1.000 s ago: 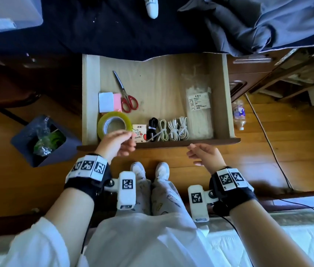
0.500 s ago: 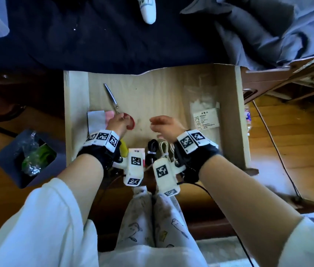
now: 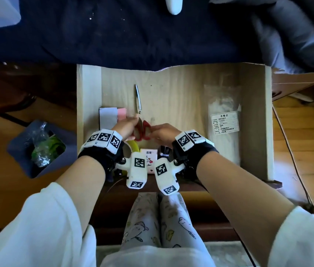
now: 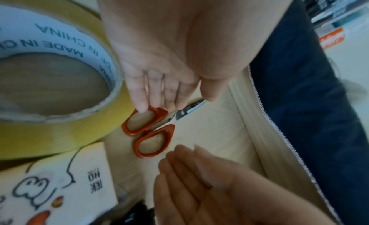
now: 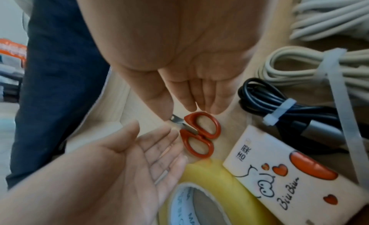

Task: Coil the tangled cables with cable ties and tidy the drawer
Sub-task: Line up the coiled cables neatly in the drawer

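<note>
Your left hand (image 4: pixel 159 80) has straight, relaxed fingers, their tips touching one red plastic loop of the scissors (image 4: pixel 148 130); it grasps nothing. Your right hand (image 5: pixel 199 92) is likewise flat and released, fingertips at the other oval loop. The scissors lie flat on the pale wood-grain floor of the drawer (image 3: pixel 181 97), steel blades pointing toward its back. Near the front sit a glossy yellow tape roll (image 5: pixel 215 181), a printed card box (image 5: pixel 295 170), a black coiled cable (image 5: pixel 279 105) cinched with a white tie, and beige coiled cables (image 5: pixel 299 67).
</note>
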Available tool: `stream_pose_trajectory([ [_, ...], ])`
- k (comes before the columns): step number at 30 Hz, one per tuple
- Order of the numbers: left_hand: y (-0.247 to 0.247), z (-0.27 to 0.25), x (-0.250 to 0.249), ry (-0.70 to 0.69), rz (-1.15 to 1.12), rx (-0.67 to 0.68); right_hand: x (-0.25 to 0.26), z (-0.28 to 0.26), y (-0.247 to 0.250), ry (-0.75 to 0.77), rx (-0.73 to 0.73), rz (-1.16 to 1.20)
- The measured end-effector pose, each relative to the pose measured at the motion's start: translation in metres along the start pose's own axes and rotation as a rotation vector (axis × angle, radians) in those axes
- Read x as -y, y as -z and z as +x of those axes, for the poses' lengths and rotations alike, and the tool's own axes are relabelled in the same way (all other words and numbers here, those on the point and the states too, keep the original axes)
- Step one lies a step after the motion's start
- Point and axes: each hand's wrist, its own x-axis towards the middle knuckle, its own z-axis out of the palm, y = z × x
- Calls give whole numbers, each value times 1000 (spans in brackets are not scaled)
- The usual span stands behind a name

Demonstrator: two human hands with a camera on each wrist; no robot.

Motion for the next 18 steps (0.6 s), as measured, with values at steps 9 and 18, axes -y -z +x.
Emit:
stream_pose_trajectory([
  [9, 1, -109, 6, -242, -199, 46, -16, -114, 27, 215, -93, 285],
  [18, -7, -180, 86, -242, -177, 37, -112, -202, 28, 252, -247, 425],
])
